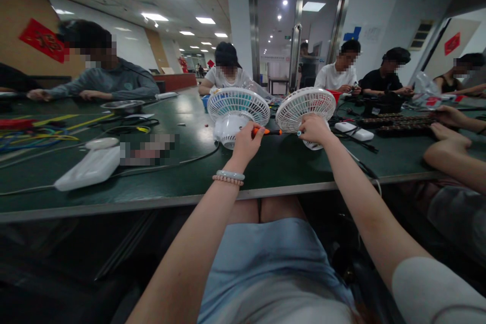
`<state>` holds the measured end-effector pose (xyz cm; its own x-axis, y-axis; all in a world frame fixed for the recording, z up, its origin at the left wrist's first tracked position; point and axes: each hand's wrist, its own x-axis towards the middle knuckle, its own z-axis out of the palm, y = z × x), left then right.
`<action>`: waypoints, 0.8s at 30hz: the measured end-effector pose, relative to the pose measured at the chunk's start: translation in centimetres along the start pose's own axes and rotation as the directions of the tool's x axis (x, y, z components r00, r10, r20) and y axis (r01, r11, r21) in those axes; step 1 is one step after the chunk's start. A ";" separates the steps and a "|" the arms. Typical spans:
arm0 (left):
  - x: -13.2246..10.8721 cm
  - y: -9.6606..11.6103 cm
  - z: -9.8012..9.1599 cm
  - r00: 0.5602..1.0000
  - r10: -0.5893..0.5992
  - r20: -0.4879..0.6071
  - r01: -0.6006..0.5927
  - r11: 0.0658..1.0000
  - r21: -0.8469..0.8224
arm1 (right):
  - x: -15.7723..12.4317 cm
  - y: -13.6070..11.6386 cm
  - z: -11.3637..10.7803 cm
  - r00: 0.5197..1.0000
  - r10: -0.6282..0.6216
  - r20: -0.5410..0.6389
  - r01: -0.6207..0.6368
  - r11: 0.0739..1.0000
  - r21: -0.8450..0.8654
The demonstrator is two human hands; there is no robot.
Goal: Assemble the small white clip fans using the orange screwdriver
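Note:
Two small white desk fans stand side by side on the dark green table point(273, 167). My left hand point(246, 143) is closed round the orange handle of a screwdriver point(268, 132), held level in front of the left fan point(237, 114). The screwdriver's shaft points right toward my right hand point(314, 129). My right hand is closed at the lower edge of the right fan point(306, 109), gripping it by the grille. A bead bracelet and a pale bangle sit on my left wrist.
A white flat device point(89, 168) and black cables lie at the left, with coloured wires point(34, 136) beyond. A white box point(353, 130) and dark trays point(402, 124) are at the right. Several people sit round the table; another person's arms point(451, 154) rest at the right edge.

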<state>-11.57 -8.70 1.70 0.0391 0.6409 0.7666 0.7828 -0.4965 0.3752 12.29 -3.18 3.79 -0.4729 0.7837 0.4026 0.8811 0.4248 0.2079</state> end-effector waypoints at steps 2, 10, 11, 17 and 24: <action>0.0 0.1 -0.1 1.000 0.015 0.005 -0.015 1.000 0.007 | 0.0 0.0 0.0 1.000 0.003 -0.003 -0.003 1.000 0.003; -0.1 0.1 -0.2 1.000 -0.006 0.030 0.004 0.998 0.058 | 0.1 0.0 -0.1 1.000 -0.007 0.001 0.007 1.000 -0.002; -0.1 0.0 -0.1 0.999 -0.015 0.029 0.013 0.998 0.062 | 0.1 0.0 -0.1 1.000 -0.005 0.000 0.005 1.000 -0.003; 0.1 -0.4 0.0 0.997 -0.060 0.049 0.058 0.997 0.053 | 0.2 0.1 0.1 1.000 -0.016 -0.016 0.016 1.000 -0.005; 0.0 -0.3 -0.2 0.995 -0.071 0.075 0.068 0.997 0.046 | 0.4 0.2 0.4 1.000 -0.009 -0.012 0.009 1.000 0.018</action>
<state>-11.95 -8.63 1.72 0.0301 0.7168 0.6966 0.8116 -0.4243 0.4015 12.31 -2.57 3.64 -0.4807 0.7743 0.4115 0.8764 0.4401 0.1956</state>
